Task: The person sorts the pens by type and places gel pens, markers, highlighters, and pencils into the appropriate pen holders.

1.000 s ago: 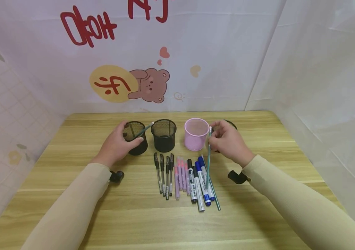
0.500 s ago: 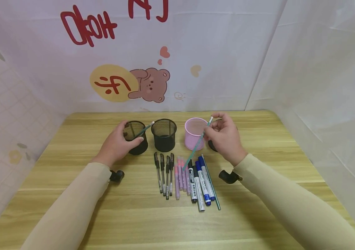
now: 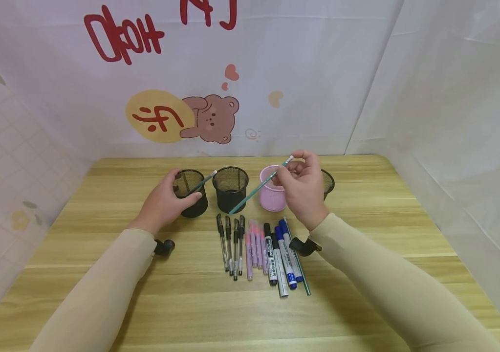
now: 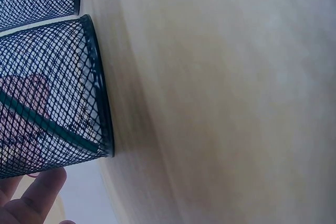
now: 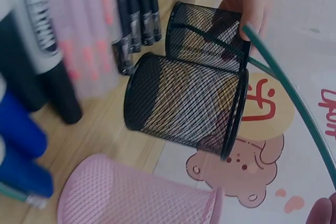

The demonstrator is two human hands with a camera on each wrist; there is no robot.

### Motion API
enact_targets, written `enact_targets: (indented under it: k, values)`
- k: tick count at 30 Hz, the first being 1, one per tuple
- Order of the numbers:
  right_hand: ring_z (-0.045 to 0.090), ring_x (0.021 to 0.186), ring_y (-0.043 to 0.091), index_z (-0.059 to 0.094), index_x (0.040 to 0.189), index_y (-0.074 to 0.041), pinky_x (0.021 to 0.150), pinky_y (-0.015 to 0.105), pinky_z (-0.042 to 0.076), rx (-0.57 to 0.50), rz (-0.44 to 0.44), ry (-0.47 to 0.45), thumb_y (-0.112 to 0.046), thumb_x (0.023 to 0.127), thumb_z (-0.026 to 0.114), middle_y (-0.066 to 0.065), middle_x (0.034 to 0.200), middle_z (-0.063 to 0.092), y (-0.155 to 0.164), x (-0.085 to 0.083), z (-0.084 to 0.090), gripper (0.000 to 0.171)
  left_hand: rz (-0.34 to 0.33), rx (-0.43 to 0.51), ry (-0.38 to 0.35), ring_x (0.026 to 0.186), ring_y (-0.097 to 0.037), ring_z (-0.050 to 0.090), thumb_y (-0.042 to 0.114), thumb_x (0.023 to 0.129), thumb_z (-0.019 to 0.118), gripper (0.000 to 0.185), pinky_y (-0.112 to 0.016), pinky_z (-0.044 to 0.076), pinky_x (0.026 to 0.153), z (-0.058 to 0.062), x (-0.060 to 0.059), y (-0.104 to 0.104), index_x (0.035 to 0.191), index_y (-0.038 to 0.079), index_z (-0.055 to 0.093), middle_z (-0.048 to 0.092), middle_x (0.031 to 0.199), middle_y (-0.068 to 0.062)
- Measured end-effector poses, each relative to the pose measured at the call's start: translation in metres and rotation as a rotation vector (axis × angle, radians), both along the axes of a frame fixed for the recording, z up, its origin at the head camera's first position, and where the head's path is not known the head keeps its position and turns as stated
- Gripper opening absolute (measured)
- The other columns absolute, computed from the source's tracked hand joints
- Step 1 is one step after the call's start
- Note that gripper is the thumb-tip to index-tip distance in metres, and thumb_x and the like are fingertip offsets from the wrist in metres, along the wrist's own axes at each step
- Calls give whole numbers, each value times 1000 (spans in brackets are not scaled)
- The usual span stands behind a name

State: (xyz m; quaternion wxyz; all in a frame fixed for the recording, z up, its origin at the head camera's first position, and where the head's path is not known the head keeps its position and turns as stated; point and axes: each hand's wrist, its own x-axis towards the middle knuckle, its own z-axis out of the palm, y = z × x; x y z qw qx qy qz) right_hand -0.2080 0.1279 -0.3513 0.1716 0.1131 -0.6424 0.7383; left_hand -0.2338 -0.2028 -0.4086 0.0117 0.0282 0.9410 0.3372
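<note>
Cups (image 3: 228, 200) behind pens (image 3: 235, 250), pencil (image 3: 206, 180) in leftmost cup (image 3: 196, 210)

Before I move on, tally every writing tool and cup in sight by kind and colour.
Green pencils: 3
Black gel pens: 4
Pink highlighters: 4
Black-capped markers: 2
Blue-capped markers: 2
Black mesh cups: 3
Pink mesh cup: 1
Total: 19
</note>
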Motion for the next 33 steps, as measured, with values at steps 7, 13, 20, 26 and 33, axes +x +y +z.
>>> enact_targets:
  k: [7, 13, 20, 26, 33]
  values:
    - [71, 71, 15, 46, 121, -7, 76, 29, 65, -47, -52, 34, 10, 96, 60, 2, 88, 59, -19, -6, 2, 33, 5, 7, -3, 146, -45, 46, 67, 90, 71, 103, -70, 40, 115, 1, 0, 1, 167, 17, 24, 38, 167, -18]
    - [71, 72, 13, 47, 118, -14, 78, 27, 64, -89, -45, 65, 11, 96, 59, 2, 91, 57, -35, -8, 7, 36, -17, 30, 24, 142, -43, 50, 65, 90, 72, 102, -67, 43, 114, 1, 0, 0, 166, 14, 26, 43, 162, -21]
    - [70, 74, 13, 47, 118, -14, 82, 30, 64, -122, -21, 85, 11, 98, 58, 2, 92, 57, -52, -12, 9, 34, -23, 34, 23, 143, -43, 49, 69, 89, 70, 105, -67, 42, 115, 3, 1, 0, 166, 14, 25, 41, 164, -21]
    - [70, 74, 11, 47, 118, -13, 83, 31, 65, -126, -27, 64, 10, 98, 59, 2, 92, 57, -62, -15, 7, 33, -26, 39, 21, 144, -43, 49, 69, 89, 71, 106, -67, 41, 116, 3, 2, 1, 166, 14, 25, 41, 164, -20]
    - [70, 79, 14, 43, 124, -8, 88, 39, 65, -43, -7, 20, 6, 100, 60, 0, 96, 57, -73, -17, 0, 33, -24, 43, 15, 146, -43, 48, 63, 91, 73, 102, -67, 41, 117, 4, 2, 0, 166, 14, 25, 40, 165, -18]
